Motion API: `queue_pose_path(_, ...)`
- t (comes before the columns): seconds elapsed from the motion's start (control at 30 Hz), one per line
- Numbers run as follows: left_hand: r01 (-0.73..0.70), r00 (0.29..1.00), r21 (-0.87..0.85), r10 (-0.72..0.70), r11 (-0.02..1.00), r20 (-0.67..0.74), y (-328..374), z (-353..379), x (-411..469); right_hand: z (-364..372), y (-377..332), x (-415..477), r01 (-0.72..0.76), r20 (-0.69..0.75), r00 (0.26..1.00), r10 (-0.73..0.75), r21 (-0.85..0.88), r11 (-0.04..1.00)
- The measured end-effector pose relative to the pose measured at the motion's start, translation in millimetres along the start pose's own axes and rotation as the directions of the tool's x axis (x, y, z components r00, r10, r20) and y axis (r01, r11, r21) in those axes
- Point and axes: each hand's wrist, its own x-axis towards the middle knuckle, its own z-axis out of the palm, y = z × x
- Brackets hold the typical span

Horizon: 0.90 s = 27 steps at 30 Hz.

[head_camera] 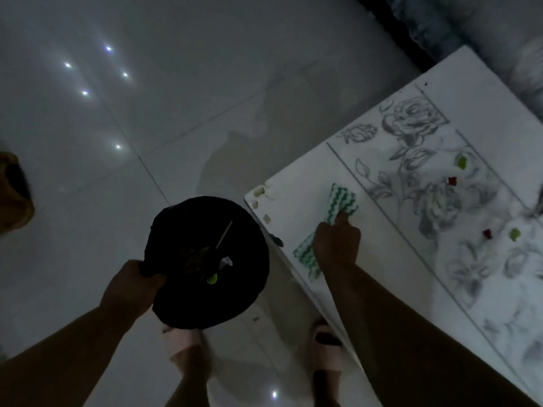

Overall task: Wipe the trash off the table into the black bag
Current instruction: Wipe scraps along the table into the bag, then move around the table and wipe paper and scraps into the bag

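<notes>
My left hand (132,284) grips the rim of the open black bag (241,277), held below the table's corner; scraps lie inside it, among them a green one. My right hand (336,245) presses a green-and-white striped cloth (342,202) flat on the white table (296,207) near that corner. Pale scraps (260,191) lie at the table's corner edge. Farther right on the flower-patterned top lie red scraps (452,180) and green scraps (462,162).
A glossy tiled floor (176,98) with light reflections spreads to the left. My feet in pale slippers (326,342) stand by the table edge. A brown object (13,195) sits at the far left. Dark furniture (440,22) runs behind the table.
</notes>
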Motion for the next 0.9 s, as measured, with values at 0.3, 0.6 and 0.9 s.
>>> queue_pose_path(0.3, -0.176, 0.974, 0.149, 0.194, 0.973, -0.116, 76, -87, 99, 5, -23, 7, -0.223, -0.025, 0.974, 0.223, -0.003, 0.975)
queue_pose_path(0.6, -0.369, 0.919, 0.223, 0.390, 0.902, -0.061, 212, -73, 177, -2, -46, 59, -0.303, -0.086, 0.944, 0.317, 0.146, 0.942)
queue_pose_path(0.9, -0.486, 0.874, 0.253, 0.460, 0.837, 0.156, 343, -41, 190, -5, -59, 63, -0.449, 0.019, 0.870, 0.492, 0.441, 0.777)
